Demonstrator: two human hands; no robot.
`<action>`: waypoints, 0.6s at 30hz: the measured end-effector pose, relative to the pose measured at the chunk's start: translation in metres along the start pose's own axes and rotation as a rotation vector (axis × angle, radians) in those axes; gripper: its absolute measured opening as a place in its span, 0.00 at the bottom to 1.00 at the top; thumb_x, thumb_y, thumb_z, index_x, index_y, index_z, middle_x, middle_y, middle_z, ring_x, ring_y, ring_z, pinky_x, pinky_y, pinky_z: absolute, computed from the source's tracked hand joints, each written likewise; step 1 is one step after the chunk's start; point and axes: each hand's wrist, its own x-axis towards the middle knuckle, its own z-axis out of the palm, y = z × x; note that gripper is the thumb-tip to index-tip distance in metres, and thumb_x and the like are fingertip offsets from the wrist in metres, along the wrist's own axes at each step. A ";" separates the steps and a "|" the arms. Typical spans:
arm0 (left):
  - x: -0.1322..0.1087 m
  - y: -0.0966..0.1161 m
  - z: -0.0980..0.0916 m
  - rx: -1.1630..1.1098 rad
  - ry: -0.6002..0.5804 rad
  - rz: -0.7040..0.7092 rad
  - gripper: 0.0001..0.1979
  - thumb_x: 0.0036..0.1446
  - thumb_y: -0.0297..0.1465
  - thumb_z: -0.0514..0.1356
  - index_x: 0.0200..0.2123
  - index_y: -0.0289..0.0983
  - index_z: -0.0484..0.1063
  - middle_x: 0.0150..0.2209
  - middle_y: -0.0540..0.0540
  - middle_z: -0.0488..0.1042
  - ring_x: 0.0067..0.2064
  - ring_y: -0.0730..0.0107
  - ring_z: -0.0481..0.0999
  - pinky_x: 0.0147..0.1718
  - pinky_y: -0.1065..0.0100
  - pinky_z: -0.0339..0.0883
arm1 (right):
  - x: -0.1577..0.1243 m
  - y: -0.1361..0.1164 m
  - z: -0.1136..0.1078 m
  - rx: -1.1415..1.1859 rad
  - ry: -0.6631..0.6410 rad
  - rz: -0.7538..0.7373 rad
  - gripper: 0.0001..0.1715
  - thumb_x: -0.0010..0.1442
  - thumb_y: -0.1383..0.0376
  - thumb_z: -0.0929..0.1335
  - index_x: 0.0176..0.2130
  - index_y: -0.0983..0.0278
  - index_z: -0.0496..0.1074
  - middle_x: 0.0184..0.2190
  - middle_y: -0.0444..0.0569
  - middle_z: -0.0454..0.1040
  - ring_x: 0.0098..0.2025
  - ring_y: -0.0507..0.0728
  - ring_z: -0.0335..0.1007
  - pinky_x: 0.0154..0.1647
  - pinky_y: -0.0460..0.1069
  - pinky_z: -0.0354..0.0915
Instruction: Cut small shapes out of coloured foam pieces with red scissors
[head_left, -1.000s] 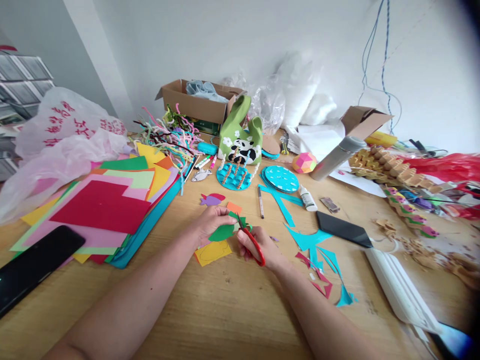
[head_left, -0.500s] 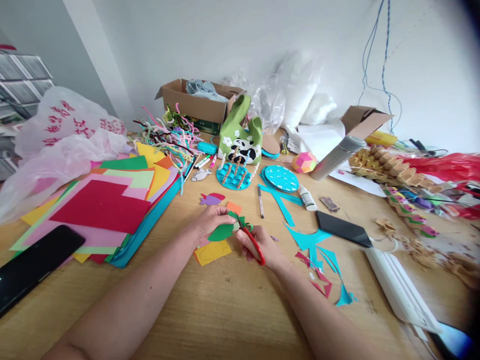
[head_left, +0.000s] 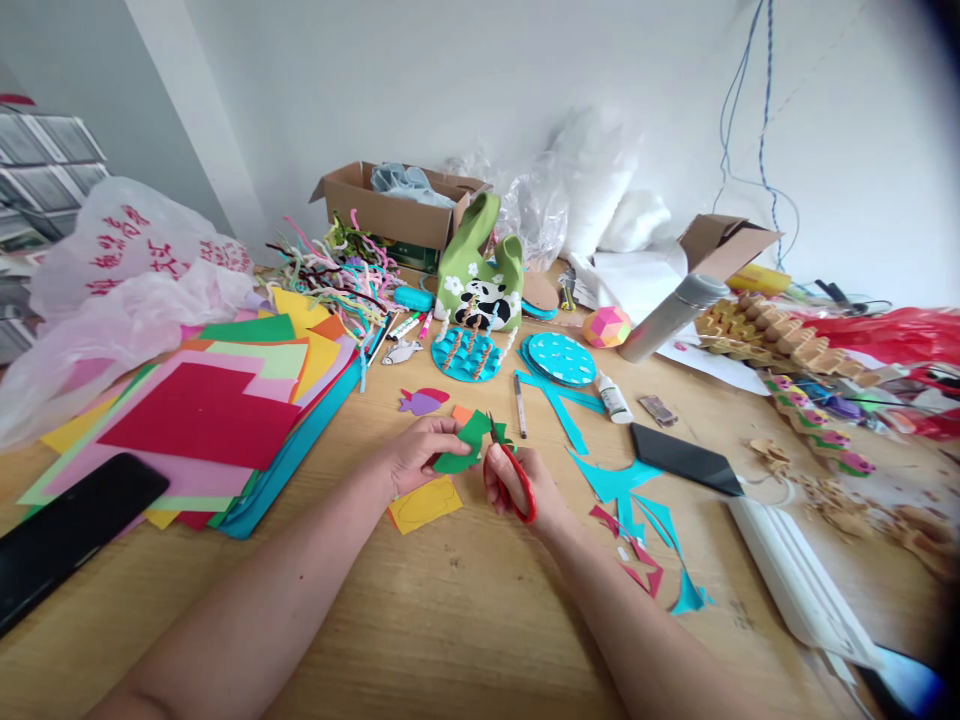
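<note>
My left hand (head_left: 422,452) pinches a piece of green paper (head_left: 463,450) above the wooden table. In my right hand (head_left: 531,487) are red-handled scissors (head_left: 517,488), their blades pointing up and away at the green paper's right side. Just below the left hand lies a yellow paper (head_left: 425,503) with a drawn outline. Beyond the hands rest purple and red fish-shaped cutouts (head_left: 424,401) and a small orange paper piece (head_left: 460,412), partly hidden behind the green one.
Stacked coloured paper (head_left: 202,415) and a black phone (head_left: 82,535) lie at left. Blue and red scraps (head_left: 622,485), a glue bottle (head_left: 615,398) and a white power strip (head_left: 799,570) are at right. A green panda bag (head_left: 480,270) and a grey flask (head_left: 675,318) stand behind.
The green paper has turned in my left hand, with more of its face showing. The scissors have shifted slightly right and their blades point more upright.
</note>
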 end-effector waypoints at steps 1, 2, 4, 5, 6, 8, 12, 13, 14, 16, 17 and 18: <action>0.000 0.000 0.001 -0.013 0.022 0.007 0.11 0.37 0.27 0.69 0.28 0.32 0.77 0.25 0.45 0.77 0.23 0.77 0.71 0.17 0.76 0.49 | 0.000 0.001 0.000 0.002 0.000 0.000 0.43 0.47 0.27 0.61 0.17 0.63 0.64 0.13 0.47 0.66 0.14 0.50 0.59 0.15 0.46 0.52; 0.000 0.000 0.002 -0.020 0.042 0.016 0.10 0.37 0.27 0.69 0.28 0.32 0.76 0.24 0.45 0.77 0.21 0.78 0.68 0.16 0.76 0.45 | 0.001 0.001 0.000 0.005 0.004 0.002 0.44 0.47 0.26 0.60 0.17 0.63 0.64 0.14 0.47 0.66 0.14 0.50 0.59 0.15 0.46 0.52; 0.000 0.000 0.004 -0.045 0.086 0.044 0.11 0.39 0.26 0.69 0.30 0.33 0.76 0.25 0.45 0.78 0.20 0.80 0.67 0.15 0.76 0.42 | 0.002 0.003 0.001 0.009 0.012 0.010 0.43 0.47 0.26 0.60 0.17 0.63 0.64 0.14 0.47 0.66 0.14 0.50 0.59 0.15 0.46 0.52; 0.000 0.000 0.004 -0.071 0.111 0.058 0.13 0.39 0.25 0.69 0.33 0.33 0.76 0.26 0.45 0.79 0.21 0.79 0.68 0.15 0.77 0.45 | 0.002 0.004 0.001 0.008 0.014 0.012 0.43 0.47 0.27 0.61 0.17 0.63 0.64 0.14 0.47 0.66 0.14 0.50 0.59 0.15 0.46 0.52; 0.000 0.000 0.004 -0.100 0.140 0.070 0.16 0.39 0.24 0.69 0.36 0.34 0.76 0.28 0.45 0.80 0.22 0.78 0.71 0.17 0.77 0.50 | 0.002 0.004 0.001 0.005 0.013 0.014 0.43 0.48 0.27 0.61 0.17 0.63 0.64 0.13 0.47 0.66 0.14 0.50 0.59 0.15 0.46 0.52; 0.001 0.000 0.005 -0.140 0.188 0.080 0.19 0.39 0.24 0.70 0.38 0.35 0.75 0.29 0.44 0.80 0.24 0.74 0.74 0.20 0.76 0.58 | 0.001 0.005 0.001 -0.006 0.006 0.015 0.42 0.49 0.28 0.61 0.17 0.63 0.65 0.13 0.47 0.66 0.14 0.49 0.58 0.15 0.46 0.52; 0.001 0.003 0.004 -0.121 0.221 0.093 0.15 0.39 0.27 0.71 0.32 0.34 0.72 0.26 0.44 0.80 0.20 0.74 0.73 0.19 0.74 0.61 | -0.001 0.002 0.001 0.018 -0.039 -0.008 0.40 0.53 0.31 0.61 0.21 0.64 0.67 0.15 0.47 0.68 0.15 0.50 0.61 0.16 0.45 0.53; 0.001 0.004 0.004 -0.112 0.236 0.117 0.14 0.39 0.27 0.71 0.31 0.33 0.72 0.26 0.44 0.80 0.19 0.74 0.72 0.19 0.74 0.61 | -0.002 0.001 0.001 0.029 -0.057 -0.018 0.40 0.54 0.31 0.61 0.21 0.64 0.67 0.16 0.47 0.69 0.15 0.50 0.62 0.16 0.45 0.54; 0.002 0.005 0.003 -0.108 0.257 0.151 0.14 0.39 0.28 0.71 0.31 0.33 0.73 0.25 0.44 0.79 0.19 0.75 0.72 0.18 0.74 0.62 | -0.003 0.000 0.001 0.041 -0.079 -0.030 0.40 0.54 0.32 0.61 0.22 0.64 0.67 0.16 0.47 0.69 0.16 0.50 0.62 0.16 0.44 0.54; 0.003 0.006 0.001 -0.114 0.309 0.224 0.13 0.40 0.29 0.71 0.31 0.32 0.74 0.25 0.45 0.79 0.19 0.76 0.72 0.18 0.75 0.62 | -0.004 -0.001 0.001 0.056 -0.141 -0.059 0.39 0.54 0.32 0.62 0.22 0.64 0.67 0.16 0.46 0.68 0.16 0.50 0.62 0.16 0.44 0.54; 0.003 0.007 0.000 -0.123 0.336 0.254 0.13 0.40 0.29 0.71 0.31 0.32 0.74 0.24 0.46 0.78 0.19 0.76 0.72 0.18 0.75 0.62 | -0.005 0.000 0.002 0.061 -0.169 -0.090 0.39 0.54 0.32 0.62 0.22 0.64 0.67 0.16 0.46 0.68 0.16 0.50 0.62 0.16 0.44 0.53; 0.003 0.008 0.000 -0.132 0.358 0.275 0.13 0.40 0.29 0.71 0.31 0.32 0.75 0.24 0.46 0.78 0.20 0.76 0.73 0.18 0.76 0.63 | -0.006 0.001 0.002 0.072 -0.173 -0.136 0.38 0.54 0.33 0.63 0.22 0.64 0.66 0.15 0.45 0.67 0.15 0.50 0.61 0.15 0.44 0.53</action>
